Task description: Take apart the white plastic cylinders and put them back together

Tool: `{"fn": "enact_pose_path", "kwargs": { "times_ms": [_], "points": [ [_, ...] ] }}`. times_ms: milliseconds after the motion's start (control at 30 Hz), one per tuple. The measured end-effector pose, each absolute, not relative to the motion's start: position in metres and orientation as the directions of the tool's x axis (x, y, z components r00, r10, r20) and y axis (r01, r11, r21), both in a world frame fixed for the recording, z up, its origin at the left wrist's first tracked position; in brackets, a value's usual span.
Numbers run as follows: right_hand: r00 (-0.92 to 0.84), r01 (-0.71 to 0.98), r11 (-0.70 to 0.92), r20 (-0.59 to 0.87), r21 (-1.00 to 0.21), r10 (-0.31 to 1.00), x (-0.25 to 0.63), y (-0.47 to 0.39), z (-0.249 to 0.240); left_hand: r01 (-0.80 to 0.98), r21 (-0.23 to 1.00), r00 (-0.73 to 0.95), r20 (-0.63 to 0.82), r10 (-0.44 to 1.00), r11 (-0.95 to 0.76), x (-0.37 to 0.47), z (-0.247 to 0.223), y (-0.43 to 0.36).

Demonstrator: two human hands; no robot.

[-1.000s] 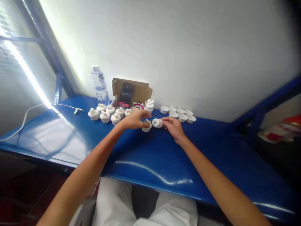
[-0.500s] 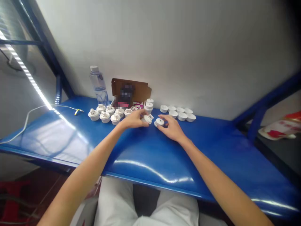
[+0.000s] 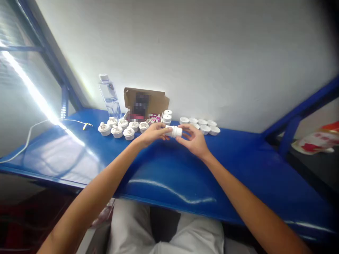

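Above the blue table, two white round plastic parts meet end to end between my hands. My left hand (image 3: 153, 134) is closed on the left one, a white plastic base (image 3: 168, 131), with the thumb along its near side. From the right, the fingers and thumb of my right hand (image 3: 195, 141) close around a white plastic cap (image 3: 178, 132). Whether the two parts are joined or only touching, I cannot tell. Just behind stands a short stack of white caps (image 3: 167, 118). Left of my left hand are several white cup-shaped units with small fittings on top (image 3: 117, 132).
Several white open cups (image 3: 204, 129) stand in rows behind my right hand. At the back are a water bottle (image 3: 109, 97) and an open cardboard box (image 3: 156, 100) with small pink-and-white items. A white cable (image 3: 31, 129) lies at left. Blue frame bars flank the table.
Both parts have come together between my hands. The cap in my right hand has lifted off the table and turned sideways; the base in my left hand has turned toward it.
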State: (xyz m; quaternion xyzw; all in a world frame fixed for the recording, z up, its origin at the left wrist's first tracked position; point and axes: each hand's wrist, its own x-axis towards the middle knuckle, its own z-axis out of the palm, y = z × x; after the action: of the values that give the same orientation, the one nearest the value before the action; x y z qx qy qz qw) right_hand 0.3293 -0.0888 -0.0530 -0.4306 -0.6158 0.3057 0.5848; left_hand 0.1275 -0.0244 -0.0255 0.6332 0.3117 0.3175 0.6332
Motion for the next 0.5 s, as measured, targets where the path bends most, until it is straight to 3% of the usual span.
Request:
{"fn": "enact_pose_path", "kwargs": {
  "times_ms": [167,367,500],
  "points": [
    [0.043,0.283,0.492,0.524,-0.823,0.851,0.3286,-0.0913,-0.0531,0.036,0.999,0.605,-0.053,0.794,0.04,0.1288,-0.0268,-0.0263],
    [0.073,0.194,0.354,0.373,-0.915,0.925,0.3312,-0.0913,-0.0549,-0.079,0.992,0.635,0.125,0.762,-0.097,0.123,-0.0289,-0.022],
    [0.076,0.182,0.404,0.423,-0.896,0.903,0.3294,-0.093,-0.0525,0.01,0.997,0.646,0.055,0.761,-0.081,0.1204,-0.0282,-0.0198]
  ]
}}
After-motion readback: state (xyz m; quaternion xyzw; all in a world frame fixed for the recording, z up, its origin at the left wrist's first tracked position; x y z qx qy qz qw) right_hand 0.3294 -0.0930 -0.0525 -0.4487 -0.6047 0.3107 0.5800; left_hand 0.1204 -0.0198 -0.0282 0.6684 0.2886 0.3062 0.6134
